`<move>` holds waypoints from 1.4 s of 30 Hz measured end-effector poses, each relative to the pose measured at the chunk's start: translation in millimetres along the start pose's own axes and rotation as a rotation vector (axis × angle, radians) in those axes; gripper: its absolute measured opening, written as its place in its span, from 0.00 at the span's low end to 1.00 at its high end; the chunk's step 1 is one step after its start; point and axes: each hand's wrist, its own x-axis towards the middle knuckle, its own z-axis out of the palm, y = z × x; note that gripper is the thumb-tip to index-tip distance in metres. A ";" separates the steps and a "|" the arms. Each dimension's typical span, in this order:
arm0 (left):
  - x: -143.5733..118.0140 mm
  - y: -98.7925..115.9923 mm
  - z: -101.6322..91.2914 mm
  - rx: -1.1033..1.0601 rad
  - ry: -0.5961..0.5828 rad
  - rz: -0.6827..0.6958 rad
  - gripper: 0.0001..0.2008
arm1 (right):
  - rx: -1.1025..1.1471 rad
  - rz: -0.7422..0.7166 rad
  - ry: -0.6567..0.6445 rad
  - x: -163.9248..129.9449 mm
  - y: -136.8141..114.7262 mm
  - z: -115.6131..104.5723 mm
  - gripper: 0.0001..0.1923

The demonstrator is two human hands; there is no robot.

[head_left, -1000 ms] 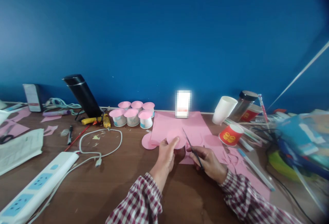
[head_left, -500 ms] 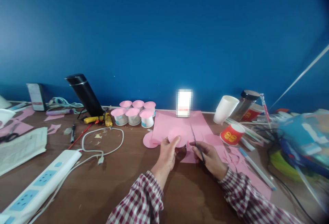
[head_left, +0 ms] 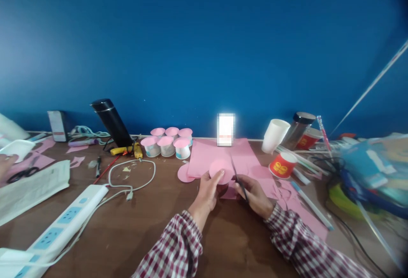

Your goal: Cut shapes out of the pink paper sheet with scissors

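Note:
Between the thumb and fingers of my left hand [head_left: 207,192] is a round pink paper disc [head_left: 219,170], held just above the table. My right hand [head_left: 255,195] is closed around a pair of scissors [head_left: 239,181], whose blades point up and away beside the disc's right edge. Beneath and behind both hands lie pink paper sheets [head_left: 204,150]. Another pink paper circle [head_left: 185,173] rests at the sheets' left edge. Several small cups [head_left: 166,146] topped with pink paper stand in two rows to the left.
A power strip [head_left: 60,225] and white cable [head_left: 153,180] lie at left, near a black flask [head_left: 111,120]. On the right are a red paper cup [head_left: 282,166], a white cup [head_left: 275,135] and pink scraps [head_left: 299,210]. Another person's hand [head_left: 7,165] shows at far left.
My right hand and the scissors have moved slightly left, closer to the disc. The camera view has shifted a little, and another person's hand has appeared at the left edge.

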 end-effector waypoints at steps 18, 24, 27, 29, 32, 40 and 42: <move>-0.6 7.8 -2.9 0.001 0.026 -0.050 0.22 | -0.077 0.027 -0.066 -0.9 -2.4 -5.5 0.24; 0.2 6.9 -3.3 0.007 -0.007 -0.028 0.19 | -0.073 0.038 -0.080 -1.7 -7.2 -4.2 0.24; 1.3 5.6 -4.4 0.000 0.003 -0.036 0.19 | -0.096 0.029 -0.082 -2.0 -9.4 -4.0 0.24; 1.7 5.1 -5.1 0.003 0.015 -0.049 0.20 | -0.111 0.029 -0.080 -2.1 -10.1 -4.0 0.25; 1.6 4.6 -5.7 0.010 0.004 -0.047 0.20 | -0.122 0.026 -0.079 -2.2 -10.5 -3.7 0.26; -0.2 6.5 -4.0 0.032 0.017 -0.050 0.20 | -0.115 0.017 -0.073 -1.8 -10.7 -2.4 0.25; -0.6 7.0 -3.4 0.040 0.011 -0.053 0.19 | -0.122 0.016 -0.074 -1.7 -11.6 -2.1 0.24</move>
